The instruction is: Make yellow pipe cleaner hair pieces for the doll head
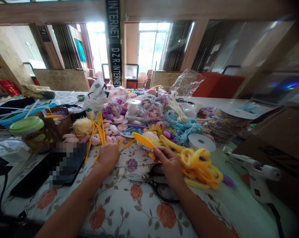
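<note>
My right hand [168, 162] pinches a thick fuzzy yellow pipe cleaner [144, 140], its tip pointing up and left. Below the wrist lie black-handled scissors [151, 181], partly covered by the hand. Looped yellow pipe cleaner [200, 163] is heaped just right of that hand. My left hand [109, 154] is closed low over the cloth, a short yellow end showing at its fingertips. Long thin yellow strips [101, 127] lean behind it, among small doll heads [96, 139]. A doll head with yellow trim [149, 136] sits behind the held piece.
A white glue gun [257, 175] stands at right beside a cardboard box [280, 158]. White ribbon spools [202, 142] and blue yarn [181, 127] lie behind. On the left are a phone [73, 168], partly pixelated, and a green-lidded jar [31, 132]. Floral cloth [129, 211] covers the table.
</note>
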Motion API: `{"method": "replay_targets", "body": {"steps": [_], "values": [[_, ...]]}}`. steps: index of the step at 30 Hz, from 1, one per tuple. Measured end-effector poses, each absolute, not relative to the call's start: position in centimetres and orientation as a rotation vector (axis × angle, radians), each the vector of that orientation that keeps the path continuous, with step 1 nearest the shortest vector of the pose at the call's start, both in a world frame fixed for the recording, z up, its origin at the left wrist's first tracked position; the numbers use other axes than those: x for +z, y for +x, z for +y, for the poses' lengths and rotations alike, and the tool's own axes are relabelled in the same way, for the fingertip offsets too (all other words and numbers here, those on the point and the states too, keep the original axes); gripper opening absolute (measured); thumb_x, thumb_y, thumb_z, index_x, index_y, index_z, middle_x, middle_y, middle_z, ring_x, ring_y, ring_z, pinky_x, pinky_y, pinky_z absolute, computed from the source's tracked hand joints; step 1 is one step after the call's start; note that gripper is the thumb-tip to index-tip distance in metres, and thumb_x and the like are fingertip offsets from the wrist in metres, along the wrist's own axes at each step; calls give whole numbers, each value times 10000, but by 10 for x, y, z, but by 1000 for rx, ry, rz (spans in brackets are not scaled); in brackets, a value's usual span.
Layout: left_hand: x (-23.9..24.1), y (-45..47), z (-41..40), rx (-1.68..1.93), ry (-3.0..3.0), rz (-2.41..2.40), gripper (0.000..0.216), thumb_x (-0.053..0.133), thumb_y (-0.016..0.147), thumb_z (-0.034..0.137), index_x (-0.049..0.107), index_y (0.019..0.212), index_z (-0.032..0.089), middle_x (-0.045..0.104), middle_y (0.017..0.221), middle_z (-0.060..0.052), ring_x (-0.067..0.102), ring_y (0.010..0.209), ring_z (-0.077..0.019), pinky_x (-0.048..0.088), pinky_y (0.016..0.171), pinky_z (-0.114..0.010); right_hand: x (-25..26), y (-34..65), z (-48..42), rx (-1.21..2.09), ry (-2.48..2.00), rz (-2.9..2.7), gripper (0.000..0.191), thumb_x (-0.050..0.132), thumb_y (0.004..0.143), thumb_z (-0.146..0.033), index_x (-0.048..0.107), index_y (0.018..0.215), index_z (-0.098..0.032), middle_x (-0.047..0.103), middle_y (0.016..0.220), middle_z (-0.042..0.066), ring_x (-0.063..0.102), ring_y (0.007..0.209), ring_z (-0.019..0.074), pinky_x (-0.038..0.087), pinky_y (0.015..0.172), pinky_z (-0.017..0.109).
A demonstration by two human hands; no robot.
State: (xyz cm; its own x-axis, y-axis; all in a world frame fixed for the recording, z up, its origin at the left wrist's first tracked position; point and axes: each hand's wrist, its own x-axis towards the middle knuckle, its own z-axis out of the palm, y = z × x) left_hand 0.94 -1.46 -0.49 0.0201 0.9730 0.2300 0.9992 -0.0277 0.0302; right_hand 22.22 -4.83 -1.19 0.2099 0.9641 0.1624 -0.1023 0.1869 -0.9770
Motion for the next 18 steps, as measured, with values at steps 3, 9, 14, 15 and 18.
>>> {"method": "replay_targets", "body": {"steps": [3,9,14,15,18], "values": [[-7,10,-14,-417,-2174,-2070,361,449,766,50,617,1072,140,674,894,-145,648,869,-280,481,715,-347,-13,223,-48,1001,-1059,-1008,246,754,689,-398,724,802,-182,677,692,11,551,605,140,449,548,244],[6,-5,-11,-996,-2034,-2117,237,456,864,210,540,1084,182,647,897,-79,635,840,-224,484,707,-312,-8,225,-48,1077,-993,-883,249,769,673,-366,699,815,-174,704,716,26,603,656,144,479,579,236],[15,4,-17,-2614,-2313,-1809,284,657,749,339,486,938,214,556,780,33,580,598,-112,472,550,-219,-2,229,-49,1085,-993,-839,269,756,656,-322,651,856,-176,685,676,18,594,585,140,476,544,250],[15,8,-20,-2694,-2369,-1767,345,689,721,323,475,972,221,549,783,41,574,590,-106,473,539,-215,-1,229,-49,1084,-1010,-852,260,749,655,-318,652,851,-176,675,655,10,583,561,137,471,534,252],[13,21,-30,-2567,-2465,-1811,324,675,736,307,509,996,208,547,780,30,577,611,-113,489,541,-220,0,230,-51,1147,-1073,-984,220,734,659,-319,681,810,-167,661,629,5,555,529,125,451,513,243]]}}
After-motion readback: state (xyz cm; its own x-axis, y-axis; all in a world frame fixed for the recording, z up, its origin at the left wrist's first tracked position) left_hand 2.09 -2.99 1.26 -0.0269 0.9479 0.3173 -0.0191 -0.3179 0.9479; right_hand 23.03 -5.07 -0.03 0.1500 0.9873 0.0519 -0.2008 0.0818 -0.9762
